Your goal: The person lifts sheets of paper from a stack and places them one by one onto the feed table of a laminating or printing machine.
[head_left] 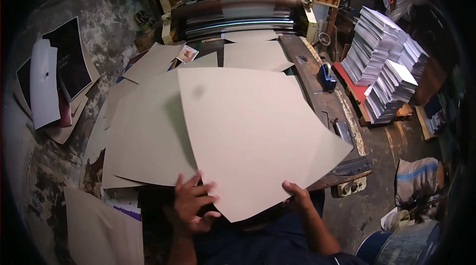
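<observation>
A large pale beige paper sheet (248,136) is tilted up in front of me, its near corner close to my body. My right hand (296,194) grips its near right edge, thumb on top and the fingers hidden underneath. Beside the sheet's near left edge, my left hand (195,199) has its fingers spread and slightly blurred; nothing shows in it. Under and left of the lifted sheet lies a stack of similar sheets (144,131) on the table. Farther off, another pale sheet (253,55) lies flat before the rollers (238,22) of a machine.
At the table's right side sit a blue tape dispenser (327,77) and a small metal box (343,132). Tall paper stacks (372,49) stand on a pallet to the right. Loose printed sheets (59,76) are at the left, and a blue drum (401,245) is at the lower right.
</observation>
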Demonstrator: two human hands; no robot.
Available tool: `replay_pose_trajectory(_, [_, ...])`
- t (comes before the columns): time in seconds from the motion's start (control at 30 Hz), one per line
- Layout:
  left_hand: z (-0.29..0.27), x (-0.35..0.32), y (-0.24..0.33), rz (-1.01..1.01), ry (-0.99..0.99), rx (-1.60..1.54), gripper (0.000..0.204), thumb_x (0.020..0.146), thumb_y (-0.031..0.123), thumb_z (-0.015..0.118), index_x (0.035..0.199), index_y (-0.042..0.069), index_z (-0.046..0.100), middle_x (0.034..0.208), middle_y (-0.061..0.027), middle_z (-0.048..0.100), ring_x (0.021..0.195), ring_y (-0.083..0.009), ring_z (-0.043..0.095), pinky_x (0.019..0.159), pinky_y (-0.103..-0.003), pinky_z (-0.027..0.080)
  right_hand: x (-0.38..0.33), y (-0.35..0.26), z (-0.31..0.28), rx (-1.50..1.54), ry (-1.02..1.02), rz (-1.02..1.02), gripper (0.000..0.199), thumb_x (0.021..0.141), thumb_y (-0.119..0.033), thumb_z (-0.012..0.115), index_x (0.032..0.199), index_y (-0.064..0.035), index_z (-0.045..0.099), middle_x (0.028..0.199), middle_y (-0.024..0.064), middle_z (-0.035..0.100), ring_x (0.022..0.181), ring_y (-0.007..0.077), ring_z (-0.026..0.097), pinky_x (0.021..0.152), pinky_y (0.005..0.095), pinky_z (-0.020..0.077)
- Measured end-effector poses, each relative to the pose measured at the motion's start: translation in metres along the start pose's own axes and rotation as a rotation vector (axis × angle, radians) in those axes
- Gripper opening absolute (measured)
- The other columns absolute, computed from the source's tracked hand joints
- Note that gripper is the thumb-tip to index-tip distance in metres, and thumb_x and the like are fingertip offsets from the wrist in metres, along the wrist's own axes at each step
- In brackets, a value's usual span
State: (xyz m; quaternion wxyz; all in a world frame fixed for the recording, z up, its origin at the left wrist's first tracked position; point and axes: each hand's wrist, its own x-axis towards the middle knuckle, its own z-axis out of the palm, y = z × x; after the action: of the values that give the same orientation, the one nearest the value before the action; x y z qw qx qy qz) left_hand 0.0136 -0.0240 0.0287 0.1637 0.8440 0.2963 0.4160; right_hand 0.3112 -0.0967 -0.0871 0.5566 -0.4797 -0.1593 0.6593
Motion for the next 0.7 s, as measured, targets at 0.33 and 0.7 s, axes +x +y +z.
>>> replay_pose_trajectory(0.33, [0.021, 0.002, -0.029, -0.490, 0.669, -0.336, 0.032, 0.098, 0.028, 0.056, 0.105, -0.001, 0.067, 0.105, -0.0130, 0.068, 0.098, -0.0237, 0.061, 0.099, -0.034, 0.040, -0.023, 0.094, -0.044, 0.103, -0.009, 0.063, 0.031, 0.094, -0.031, 0.058, 0.090, -0.0011, 0.058, 0.070, 0.0087, 0.057, 0.061, 0.0167, 0.054, 0.059, 0.0325, 0.0476])
replay_pose_trajectory(0.7, [0.002, 0.000, 0.007, -0.133, 0.180, -0.269, 0.015, 0.087, 0.023, 0.064, 0.078, 0.013, 0.070, 0.085, -0.0013, 0.074, 0.110, -0.0294, 0.063, 0.114, -0.052, 0.017, -0.038, 0.129, -0.041, -0.007, 0.017, 0.176, 0.043, 0.097, -0.039, 0.055, 0.111, 0.0020, 0.053, 0.091, 0.0172, 0.063, 0.075, 0.0236, 0.062, 0.069, 0.0363, 0.0533])
